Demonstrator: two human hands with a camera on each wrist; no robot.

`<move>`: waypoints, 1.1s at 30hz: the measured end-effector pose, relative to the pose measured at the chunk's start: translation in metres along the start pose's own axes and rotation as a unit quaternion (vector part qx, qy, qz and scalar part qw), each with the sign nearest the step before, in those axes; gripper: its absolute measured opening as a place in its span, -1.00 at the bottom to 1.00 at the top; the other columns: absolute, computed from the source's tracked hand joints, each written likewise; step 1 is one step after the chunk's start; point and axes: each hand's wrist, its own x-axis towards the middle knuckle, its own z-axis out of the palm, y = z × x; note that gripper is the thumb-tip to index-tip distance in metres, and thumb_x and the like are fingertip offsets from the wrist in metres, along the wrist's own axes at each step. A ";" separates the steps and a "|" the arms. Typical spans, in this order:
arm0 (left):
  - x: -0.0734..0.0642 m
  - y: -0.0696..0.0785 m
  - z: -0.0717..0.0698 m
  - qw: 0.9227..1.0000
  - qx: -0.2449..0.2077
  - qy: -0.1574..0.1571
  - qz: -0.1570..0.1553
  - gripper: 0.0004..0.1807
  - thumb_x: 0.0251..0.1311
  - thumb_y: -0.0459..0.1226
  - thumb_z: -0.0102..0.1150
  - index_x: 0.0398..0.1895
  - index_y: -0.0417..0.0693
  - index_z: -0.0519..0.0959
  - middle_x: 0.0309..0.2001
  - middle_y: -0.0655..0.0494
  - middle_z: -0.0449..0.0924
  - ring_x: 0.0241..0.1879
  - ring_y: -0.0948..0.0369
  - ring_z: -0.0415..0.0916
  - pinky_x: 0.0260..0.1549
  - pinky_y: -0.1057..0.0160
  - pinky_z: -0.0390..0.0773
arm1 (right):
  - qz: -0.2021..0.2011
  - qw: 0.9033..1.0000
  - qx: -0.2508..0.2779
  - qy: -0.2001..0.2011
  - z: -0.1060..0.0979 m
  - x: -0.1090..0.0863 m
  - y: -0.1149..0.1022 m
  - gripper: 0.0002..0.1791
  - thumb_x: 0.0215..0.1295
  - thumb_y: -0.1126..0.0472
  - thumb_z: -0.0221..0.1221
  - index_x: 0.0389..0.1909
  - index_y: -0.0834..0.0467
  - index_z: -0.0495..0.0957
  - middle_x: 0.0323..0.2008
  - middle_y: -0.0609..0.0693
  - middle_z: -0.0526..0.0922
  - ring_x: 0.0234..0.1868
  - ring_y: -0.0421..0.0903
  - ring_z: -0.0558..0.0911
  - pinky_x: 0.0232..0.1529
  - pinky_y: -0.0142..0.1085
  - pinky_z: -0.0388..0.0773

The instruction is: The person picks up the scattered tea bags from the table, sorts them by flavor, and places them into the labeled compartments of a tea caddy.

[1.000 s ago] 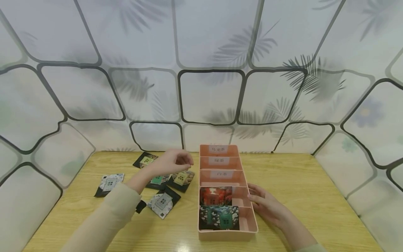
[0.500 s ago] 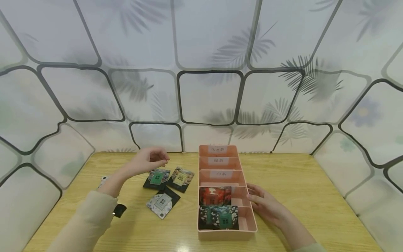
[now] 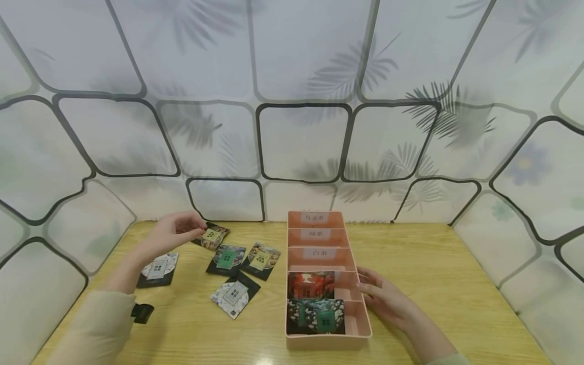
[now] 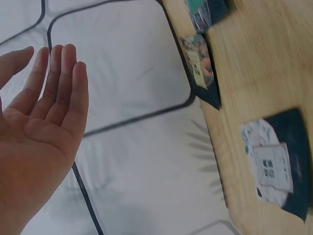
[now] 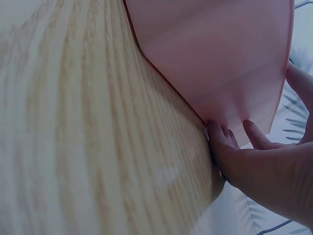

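Observation:
My left hand (image 3: 175, 233) hovers over the left part of the table, its fingers relaxed and holding nothing; the left wrist view shows the bare palm. Nearest to it in the head view is a black packet with a yellow-green label (image 3: 213, 235). A white-patterned packet (image 3: 157, 268) lies closer in, beside the forearm. My right hand (image 3: 388, 299) rests against the right side of a pink divided box (image 3: 328, 342), fingertips touching its outer wall (image 5: 220, 58). One compartment holds a red packet (image 3: 310, 285); the front one holds dark green packets (image 3: 319, 317).
Between the left hand and the box lie a green-labelled packet (image 3: 225, 259), a yellow-labelled packet (image 3: 261, 261) and another white-patterned packet (image 3: 234, 296). The rear compartments bear paper labels (image 3: 315, 218). A patterned curtain (image 3: 301, 142) rises behind the wooden table (image 3: 424, 263).
My left hand has moved left, away from the box, over the loose packets, uncovering the green-labelled and yellow-green ones. The right hand stays at the box's side.

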 end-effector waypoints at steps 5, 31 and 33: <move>-0.013 -0.015 -0.013 1.000 -0.011 0.014 -0.021 -0.76 0.53 -0.33 0.19 0.11 -0.32 0.61 0.00 -0.14 0.75 -0.15 0.51 0.65 -0.13 0.36 0.70 | 0.002 1.000 0.001 0.002 0.000 0.001 0.000 -0.04 0.66 0.09 0.07 0.67 0.42 -0.35 0.64 0.52 -0.22 0.36 -0.23 0.45 0.31 -0.44 0.50; -0.056 -0.105 -0.042 0.986 0.017 0.037 -0.159 -0.54 0.62 -0.26 0.05 0.28 -0.57 0.41 0.13 -0.47 0.61 -0.23 0.69 0.46 -0.16 0.39 0.68 | 0.002 1.000 -0.001 0.004 0.001 0.000 0.000 -0.07 0.68 0.10 0.04 0.68 0.39 -0.34 0.66 0.49 -0.22 0.40 -0.22 0.42 0.30 -0.47 0.47; -0.058 -0.111 -0.042 0.984 0.031 0.039 -0.174 -0.53 0.63 -0.25 0.04 0.28 -0.58 0.41 0.15 -0.51 0.58 -0.22 0.65 0.46 -0.18 0.41 0.66 | 0.001 1.000 0.001 0.005 0.001 0.000 0.000 -0.07 0.67 0.10 0.04 0.68 0.39 -0.34 0.66 0.49 -0.21 0.41 -0.21 0.42 0.30 -0.47 0.47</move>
